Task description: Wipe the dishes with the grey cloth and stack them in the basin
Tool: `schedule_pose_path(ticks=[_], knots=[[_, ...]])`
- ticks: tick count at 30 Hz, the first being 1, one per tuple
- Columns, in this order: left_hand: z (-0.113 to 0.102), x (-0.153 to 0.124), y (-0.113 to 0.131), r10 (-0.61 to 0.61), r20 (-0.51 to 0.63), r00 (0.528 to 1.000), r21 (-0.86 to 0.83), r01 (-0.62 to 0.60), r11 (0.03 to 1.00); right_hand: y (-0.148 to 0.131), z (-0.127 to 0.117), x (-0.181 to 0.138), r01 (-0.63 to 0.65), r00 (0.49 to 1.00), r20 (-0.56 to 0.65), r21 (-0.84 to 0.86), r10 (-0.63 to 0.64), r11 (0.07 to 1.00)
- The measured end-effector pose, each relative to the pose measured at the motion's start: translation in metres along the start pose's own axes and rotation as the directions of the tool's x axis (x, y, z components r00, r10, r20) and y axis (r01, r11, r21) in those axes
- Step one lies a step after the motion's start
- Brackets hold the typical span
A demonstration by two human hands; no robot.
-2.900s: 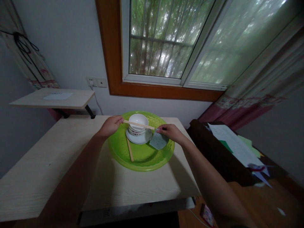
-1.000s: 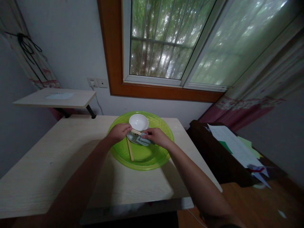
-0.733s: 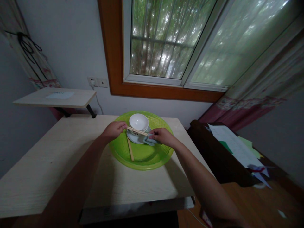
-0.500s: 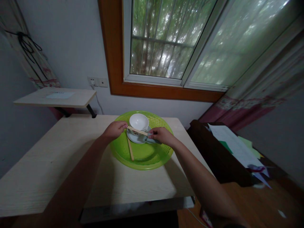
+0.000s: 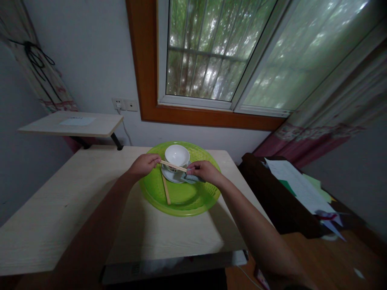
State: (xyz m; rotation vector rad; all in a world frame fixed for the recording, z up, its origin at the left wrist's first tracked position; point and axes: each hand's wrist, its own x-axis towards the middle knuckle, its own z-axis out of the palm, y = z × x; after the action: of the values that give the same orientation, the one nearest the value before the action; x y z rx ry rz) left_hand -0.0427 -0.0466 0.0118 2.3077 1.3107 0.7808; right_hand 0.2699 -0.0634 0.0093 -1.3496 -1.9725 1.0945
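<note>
A pair of light wooden chopsticks (image 5: 173, 165) is stretched level between my two hands, above a green basin (image 5: 181, 209). My left hand (image 5: 145, 164) pinches their left end. Closed around a grey-blue cloth (image 5: 192, 178), my right hand (image 5: 205, 171) holds it at the chopsticks' right end. Behind them a white bowl (image 5: 177, 154) rests on a white plate (image 5: 169, 175) in the basin; the chopsticks hide part of its front. Other chopsticks (image 5: 166, 189) lean inside the basin, below my left hand.
The basin stands on a pale wooden table (image 5: 90, 201). A small raised shelf (image 5: 72, 124) with a paper sheet is at the back left. Right of the table, papers (image 5: 296, 181) lie on a dark brown piece of furniture (image 5: 263, 185). A window (image 5: 208, 52) is behind.
My left hand and the chopsticks have shifted very slightly to the left. The right hand with the cloth has moved a little left along the chopsticks' right end.
</note>
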Motion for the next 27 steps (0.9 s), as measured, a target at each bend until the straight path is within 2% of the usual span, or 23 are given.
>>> schedule_pose_path(ticks=[8, 12, 15, 20, 24, 27], knots=[[-0.012, -0.003, -0.016, -0.037, -0.001, 0.999, -0.023, 0.037, 0.999, 0.012, -0.009, -0.005, -0.018, 1.000, -0.005, -0.017, 0.018, 1.000], [-0.022, -0.008, -0.022, -0.086, -0.056, 0.995, 0.010, 0.086, 0.996, 0.019, -0.025, -0.011, -0.053, 0.995, -0.087, -0.062, 0.048, 0.997], [-0.028, -0.012, -0.025, -0.083, -0.041, 0.996, -0.001, 0.083, 0.997, 0.019, -0.039, -0.015, -0.062, 0.984, -0.169, -0.070, 0.049, 0.996], [-0.019, -0.009, -0.021, -0.025, 0.039, 0.999, 0.002, 0.025, 1.000, 0.004, -0.038, -0.012, 0.024, 0.967, -0.254, 0.087, -0.001, 0.996], [-0.003, 0.001, -0.006, 0.055, 0.101, 0.993, 0.010, -0.056, 0.998, -0.014, -0.015, -0.005, 0.151, 0.975, -0.183, 0.118, -0.127, 0.981], [0.006, 0.010, 0.007, 0.140, 0.104, 0.985, -0.027, -0.137, 0.990, -0.020, 0.006, -0.001, 0.281, 0.960, -0.025, 0.105, -0.280, 0.954]])
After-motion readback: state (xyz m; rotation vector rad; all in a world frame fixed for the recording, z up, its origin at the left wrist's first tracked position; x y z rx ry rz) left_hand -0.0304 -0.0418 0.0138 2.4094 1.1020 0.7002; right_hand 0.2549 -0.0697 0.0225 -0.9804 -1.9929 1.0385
